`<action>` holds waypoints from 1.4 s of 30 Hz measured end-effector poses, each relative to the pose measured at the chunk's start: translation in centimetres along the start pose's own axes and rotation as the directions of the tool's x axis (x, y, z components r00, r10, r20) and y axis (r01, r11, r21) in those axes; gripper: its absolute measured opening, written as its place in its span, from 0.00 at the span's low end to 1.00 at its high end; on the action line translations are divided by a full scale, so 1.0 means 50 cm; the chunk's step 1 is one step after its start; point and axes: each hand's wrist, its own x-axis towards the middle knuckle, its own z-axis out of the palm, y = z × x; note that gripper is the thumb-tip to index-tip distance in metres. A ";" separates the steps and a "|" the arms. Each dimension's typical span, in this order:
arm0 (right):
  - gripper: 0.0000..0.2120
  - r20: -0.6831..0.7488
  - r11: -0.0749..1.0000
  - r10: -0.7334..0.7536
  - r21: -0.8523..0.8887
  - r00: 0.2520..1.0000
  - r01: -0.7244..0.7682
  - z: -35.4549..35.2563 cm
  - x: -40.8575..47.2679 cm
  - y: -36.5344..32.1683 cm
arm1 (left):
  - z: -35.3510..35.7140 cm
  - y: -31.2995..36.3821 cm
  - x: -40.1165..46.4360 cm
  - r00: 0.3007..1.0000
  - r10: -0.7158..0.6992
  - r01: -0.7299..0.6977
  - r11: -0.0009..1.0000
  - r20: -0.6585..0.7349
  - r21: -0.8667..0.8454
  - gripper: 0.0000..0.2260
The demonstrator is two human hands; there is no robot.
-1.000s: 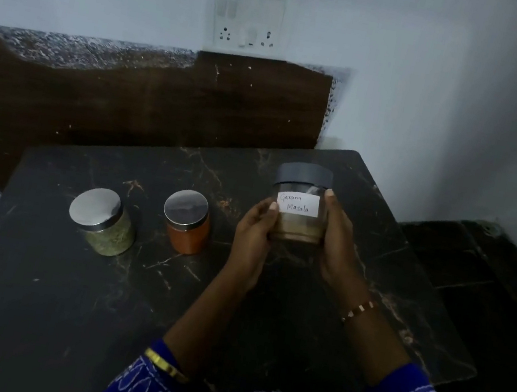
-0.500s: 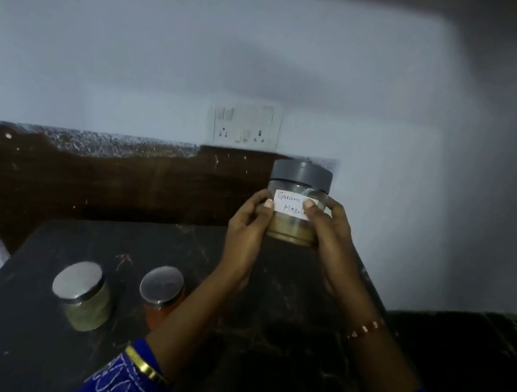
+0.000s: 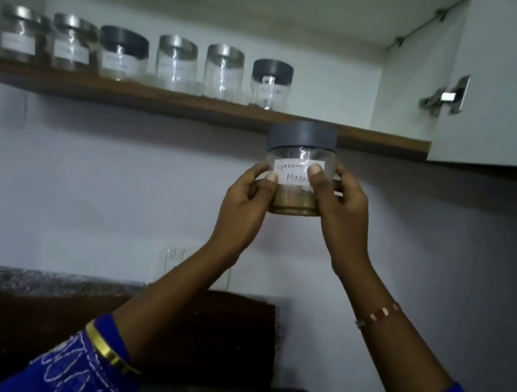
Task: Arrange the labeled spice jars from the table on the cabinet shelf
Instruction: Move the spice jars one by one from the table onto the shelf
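2 hands, left hand (image 3: pixel 244 200) and right hand (image 3: pixel 339 206), grip the garam masala jar (image 3: pixel 299 154) below the shelf (image 3: pixel 163 101).

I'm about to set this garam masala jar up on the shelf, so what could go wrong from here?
1. The jar is below the shelf, with its grey lid level with the front edge; lifting straight up could knock it there.
2. The free space is right of the last dark-lidded jar, so sliding in carelessly might bump it.
3. The right hand thumb covers part of the label, so check that it faces out.

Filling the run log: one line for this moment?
phase: lift to shelf | left hand + right hand: hold Garam Masala jar | jar: upright, below cabinet shelf edge | shelf: six jars
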 end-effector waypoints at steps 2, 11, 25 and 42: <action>0.20 0.007 0.999 -0.032 0.034 0.999 0.031 -0.015 0.046 -0.011 | 0.028 0.020 0.044 0.997 0.079 -0.080 0.997 0.012 0.014 0.16; 0.19 -0.025 0.985 -0.170 -0.015 0.985 0.170 -0.046 0.261 -0.042 | 0.113 0.109 0.229 0.937 0.345 -0.350 0.913 0.060 0.211 0.14; 0.25 0.234 0.968 -0.091 -0.208 0.968 0.141 0.007 0.428 0.051 | 0.118 0.053 0.407 0.984 0.176 -0.149 0.815 0.007 0.560 0.21; 0.20 0.256 0.712 0.047 -0.686 0.966 0.147 0.036 0.525 0.084 | 0.126 0.027 0.502 0.992 -0.098 -0.013 0.535 0.078 0.845 0.18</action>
